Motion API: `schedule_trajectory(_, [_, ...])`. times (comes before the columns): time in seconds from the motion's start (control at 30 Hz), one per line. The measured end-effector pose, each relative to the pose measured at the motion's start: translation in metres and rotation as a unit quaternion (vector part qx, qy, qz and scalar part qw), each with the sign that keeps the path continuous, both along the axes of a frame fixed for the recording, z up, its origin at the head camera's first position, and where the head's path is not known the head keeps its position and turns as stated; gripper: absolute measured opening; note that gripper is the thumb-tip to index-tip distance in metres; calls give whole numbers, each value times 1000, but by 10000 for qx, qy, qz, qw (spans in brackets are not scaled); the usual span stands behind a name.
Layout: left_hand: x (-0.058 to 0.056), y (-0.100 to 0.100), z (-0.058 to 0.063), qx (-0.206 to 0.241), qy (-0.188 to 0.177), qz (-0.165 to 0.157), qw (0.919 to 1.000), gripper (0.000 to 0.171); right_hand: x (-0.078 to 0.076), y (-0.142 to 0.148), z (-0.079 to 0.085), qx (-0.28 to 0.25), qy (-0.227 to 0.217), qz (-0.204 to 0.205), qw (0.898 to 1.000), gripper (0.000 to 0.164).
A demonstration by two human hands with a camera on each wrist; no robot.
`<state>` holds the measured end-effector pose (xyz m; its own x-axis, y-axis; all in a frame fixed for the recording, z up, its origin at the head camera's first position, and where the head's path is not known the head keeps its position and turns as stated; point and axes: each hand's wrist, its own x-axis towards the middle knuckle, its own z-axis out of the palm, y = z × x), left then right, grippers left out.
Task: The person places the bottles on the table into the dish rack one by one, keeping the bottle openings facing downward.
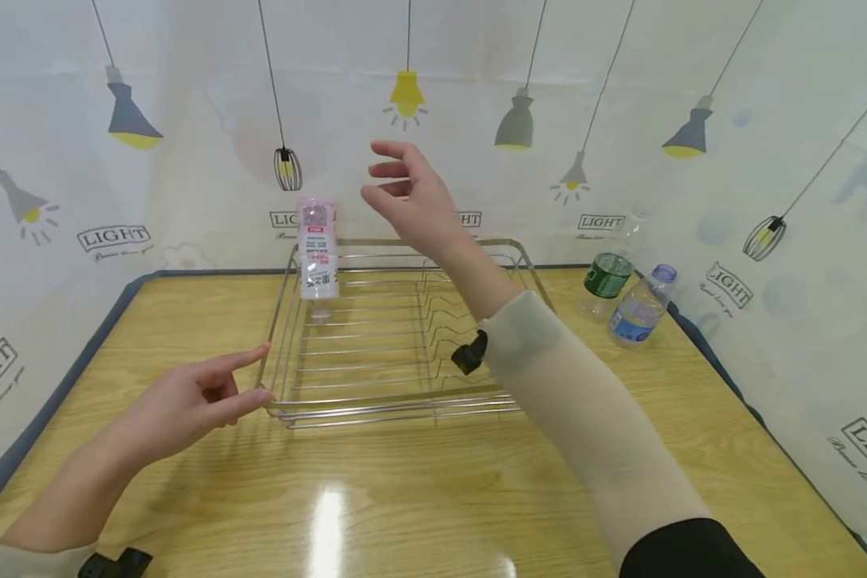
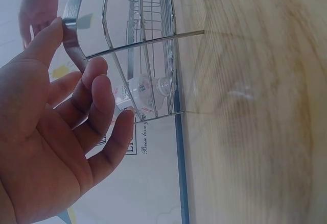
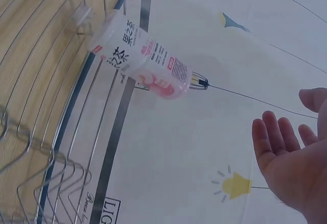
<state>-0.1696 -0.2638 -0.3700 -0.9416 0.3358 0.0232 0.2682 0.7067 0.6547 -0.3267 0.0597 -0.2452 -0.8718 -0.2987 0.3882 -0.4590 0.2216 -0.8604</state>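
A metal wire dish rack (image 1: pixel 361 399) stands on the wooden table. At its left corner, my left hand (image 1: pixel 181 405) touches the rim with thumb and index fingertips apart; the left wrist view shows the other fingers (image 2: pixel 103 94) loosely bent beside the wires. Upside down in the rack's back left part is a clear plastic bottle (image 1: pixel 318 249) with a pink and white label, its neck pointing down; the right wrist view also shows this bottle (image 3: pixel 145 60). My right hand (image 1: pixel 415 201) hovers above the rack's back edge, to the right of the bottle, fingers spread and holding nothing.
Two plastic bottles stand at the table's back right: one with a green label (image 1: pixel 608 275), one with a blue label and a lilac cap (image 1: pixel 639 309). A wall sheet printed with lamps (image 1: pixel 224 96) encloses the back and sides of the table (image 1: pixel 405 490).
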Motion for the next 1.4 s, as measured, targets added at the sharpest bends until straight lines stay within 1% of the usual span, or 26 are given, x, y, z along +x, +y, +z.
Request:
schedule_trajectory(0.17, [1,-1,0,33,-58,1,10000,70,13,37,-1,300,280,73,9991,56])
schedule_trajectory(0.37, [1,-3,-3,39,-66,29,10000,70,28,80,-10,656,310,2,9974,56])
schedule_trajectory(0.53, [1,-4,-4,22,-55,67,10000,70,44,117,-20,971,270,-188,9947,56])
schedule_trajectory(0.63, [2,-3,-3,-4,-52,93,9999,70,52,141,-27,1167,213,-389,9922,56])
schedule_trajectory(0.73, [2,-2,-2,-8,-47,89,9999,70,56,165,-34,1212,249,-588,9906,53])
schedule_trajectory(0.97, [2,-1,-2,-30,-77,74,9999,70,68,222,-43,969,278,-1177,9879,47])
schedule_trajectory(1.2, [2,-1,-2,-14,-91,29,10000,70,68,286,-53,1027,175,-1940,9755,43])
schedule_trajectory(1.4, [1,-1,0,14,-89,-6,10000,69,65,336,-64,791,-136,-2517,9645,41])
